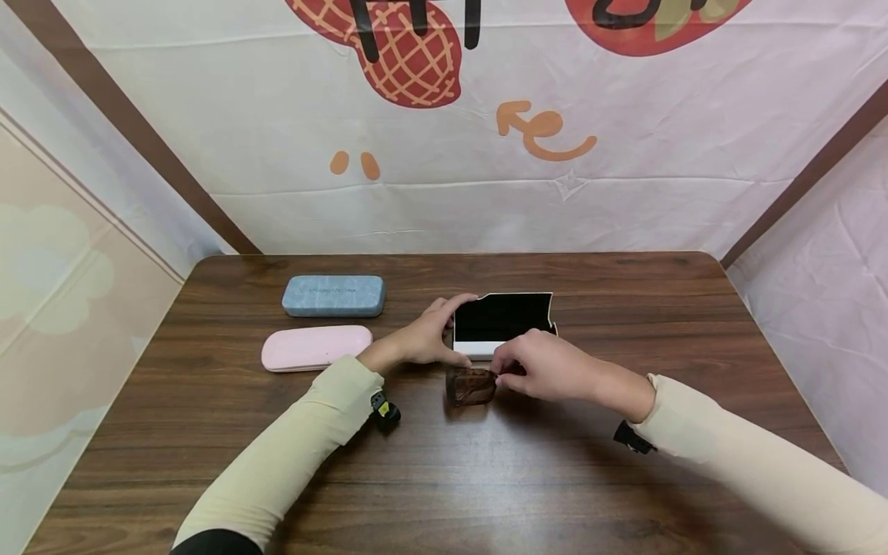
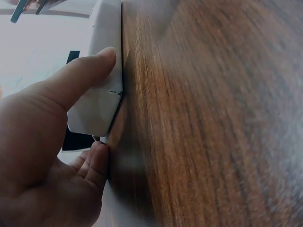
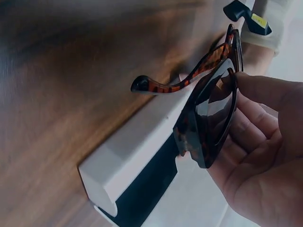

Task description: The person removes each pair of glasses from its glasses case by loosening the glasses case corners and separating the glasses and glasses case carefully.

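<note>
A white glasses case [image 1: 477, 350] with a black lining lies open near the middle of the table. Around its left end my left hand [image 1: 425, 337] holds it, the thumb [image 2: 83, 73] on the front face and the other fingers at the end and back. My right hand [image 1: 555, 367] pinches tortoiseshell sunglasses [image 1: 472, 388] by the lens and rim, just in front of the case. In the right wrist view, a temple arm [image 3: 163, 88] of the sunglasses extends out, and the dark lenses face the palm.
Left of the case, a light blue glasses case [image 1: 333, 296] lies closed behind a closed pink glasses case [image 1: 315, 347]. Both rest on the brown wooden table [image 1: 486, 486]. A printed cloth [image 1: 444, 216] hangs behind the far table edge.
</note>
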`<state>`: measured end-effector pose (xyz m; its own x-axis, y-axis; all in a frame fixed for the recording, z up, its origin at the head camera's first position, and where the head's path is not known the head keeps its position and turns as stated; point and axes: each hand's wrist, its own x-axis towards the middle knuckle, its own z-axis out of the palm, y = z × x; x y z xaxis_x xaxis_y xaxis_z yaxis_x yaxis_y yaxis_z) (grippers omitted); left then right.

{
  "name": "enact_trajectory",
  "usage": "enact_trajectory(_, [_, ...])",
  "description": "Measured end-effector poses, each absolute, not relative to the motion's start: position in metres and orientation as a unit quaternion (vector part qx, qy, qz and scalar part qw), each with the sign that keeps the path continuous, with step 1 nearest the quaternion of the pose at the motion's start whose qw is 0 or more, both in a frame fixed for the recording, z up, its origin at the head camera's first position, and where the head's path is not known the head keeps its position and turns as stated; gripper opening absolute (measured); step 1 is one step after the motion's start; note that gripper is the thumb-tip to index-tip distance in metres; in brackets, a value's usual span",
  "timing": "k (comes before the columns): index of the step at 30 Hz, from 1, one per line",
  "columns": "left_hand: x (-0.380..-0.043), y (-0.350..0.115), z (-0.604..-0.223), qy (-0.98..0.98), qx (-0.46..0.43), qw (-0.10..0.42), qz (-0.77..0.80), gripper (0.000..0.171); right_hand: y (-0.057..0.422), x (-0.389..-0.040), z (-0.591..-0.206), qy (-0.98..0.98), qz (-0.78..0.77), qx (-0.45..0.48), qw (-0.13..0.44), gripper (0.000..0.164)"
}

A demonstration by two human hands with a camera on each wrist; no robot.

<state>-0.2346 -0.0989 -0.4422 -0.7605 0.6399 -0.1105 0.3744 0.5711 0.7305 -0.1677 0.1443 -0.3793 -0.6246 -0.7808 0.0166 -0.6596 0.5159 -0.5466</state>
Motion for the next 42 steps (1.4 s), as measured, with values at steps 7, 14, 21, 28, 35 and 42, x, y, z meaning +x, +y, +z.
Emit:
enact_trajectory(7, [-0.234, -0.099, -0.442, 0.868, 0.29, 0.182, 0.361, 0.104, 0.136, -0.163, -0.392, 0.862, -0.261, -0.417, 0.123, 0.007])
enact_trajectory(14, [-0.234, -0.099, -0.443, 0.868, 0.285, 0.191, 0.358, 0.104, 0.126, -0.158, -0.405, 0.865, -0.242, -0.42, 0.13, 0.006])
enact_trajectory(21, [-0.233, -0.099, -0.441, 0.868, 0.286, 0.194, 0.356, 0.103, 0.121, -0.155, -0.411, 0.869, -0.237, -0.415, 0.13, 0.008])
enact_trajectory(28, [-0.234, -0.099, -0.441, 0.868, 0.29, 0.19, 0.355, 0.103, 0.118, -0.154, -0.416, 0.863, -0.245, -0.423, 0.132, 0.009])
enact_trajectory(35, [-0.235, -0.099, -0.44, 0.871, 0.285, 0.191, 0.352, 0.103, 0.115, -0.155, -0.419, 0.864, -0.239, -0.424, 0.128, 0.009])
enact_trajectory(42, [-0.235, -0.099, -0.442, 0.872, 0.284, 0.189, 0.352, 0.103, 0.113, -0.154, -0.42, 0.866, -0.242, -0.417, 0.131, 0.01])
